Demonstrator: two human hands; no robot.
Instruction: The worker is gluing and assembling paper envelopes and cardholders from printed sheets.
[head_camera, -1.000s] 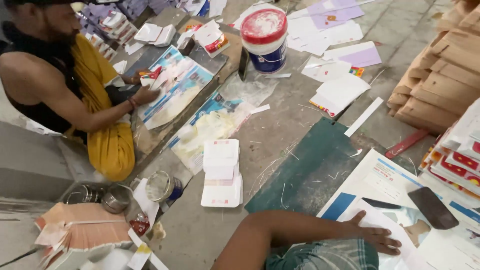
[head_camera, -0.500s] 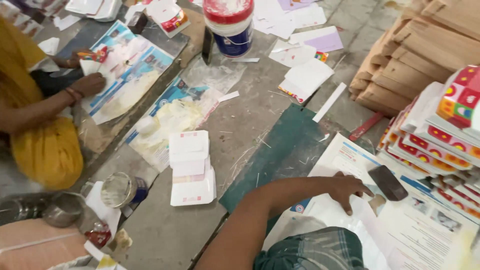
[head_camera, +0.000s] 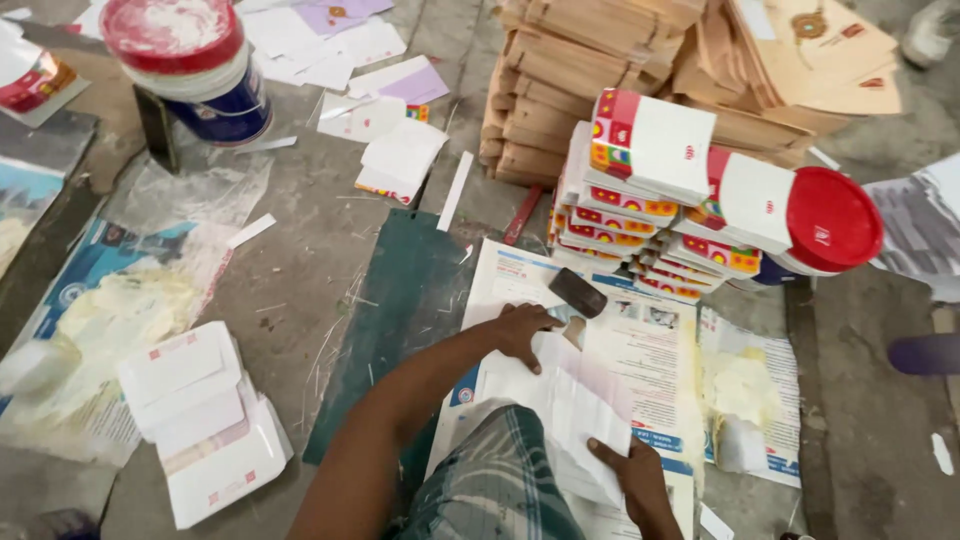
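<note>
A white sheet of paper (head_camera: 560, 400) is pinned flat on a printed poster (head_camera: 640, 350) spread over the floor, so that's where the work sits, roughly centre-bottom of the view. The left hand (head_camera: 525, 330) is laid on the sheet's top edge at about 11 o'clock from its middle, fingers curled down and pressing, nothing actually gripped. The right hand (head_camera: 635, 475) is planted on the lower corner at about 5 o'clock, fingers spread open and flat against the paper. A dark block-shaped tool (head_camera: 577, 292) is resting just beside the left hand's fingertips, at 1 o'clock from it. Things get tight at 12 to 2 o'clock: a stack of red-and-white folded cartons (head_camera: 640, 210) is crowded right up to the poster's top edge, with a red lid (head_camera: 832, 220) beside it and brown paper bundles (head_camera: 570, 90) behind. More room is left at 9 o'clock, where a dark green mat (head_camera: 400, 320) and bare concrete are found before a pile of white envelopes (head_camera: 200, 420). A red-lidded paint bucket (head_camera: 190, 60) is parked well apart at 10 o'clock.
</note>
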